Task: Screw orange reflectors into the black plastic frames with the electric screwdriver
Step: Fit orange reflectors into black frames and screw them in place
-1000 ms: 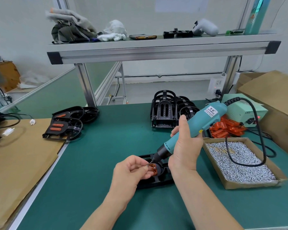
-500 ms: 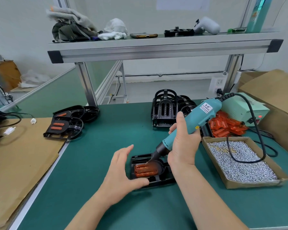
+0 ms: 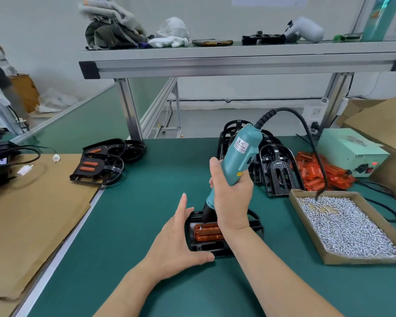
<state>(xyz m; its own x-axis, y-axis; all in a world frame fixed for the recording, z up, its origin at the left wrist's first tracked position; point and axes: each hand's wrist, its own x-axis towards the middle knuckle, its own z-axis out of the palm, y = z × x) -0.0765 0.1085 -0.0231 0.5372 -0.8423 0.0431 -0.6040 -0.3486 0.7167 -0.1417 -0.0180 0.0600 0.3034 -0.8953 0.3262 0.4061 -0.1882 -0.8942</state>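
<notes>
Cardboard tray (image 3: 361, 259) filled w/ screws (image 3: 345, 225); "LED" read on power box (image 3: 350, 149); screwdriver (image 3: 238, 156) gripped by R hand (image 3: 232, 197); L hand (image 3: 176, 248) fingers (image 3: 182, 209) straight, pressed vs frame (image 3: 206, 247).

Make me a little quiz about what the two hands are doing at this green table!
1. True or false: the right hand grips the electric screwdriver.
2. Where is the screwdriver's tip? A) lifted high in the air; B) down on the orange reflector in the black frame; C) pointing up at the ceiling.
3. Fill the gap: the left hand has ____ fingers, not curled ones.
Key: 1 true; 2 B; 3 straight.
</notes>
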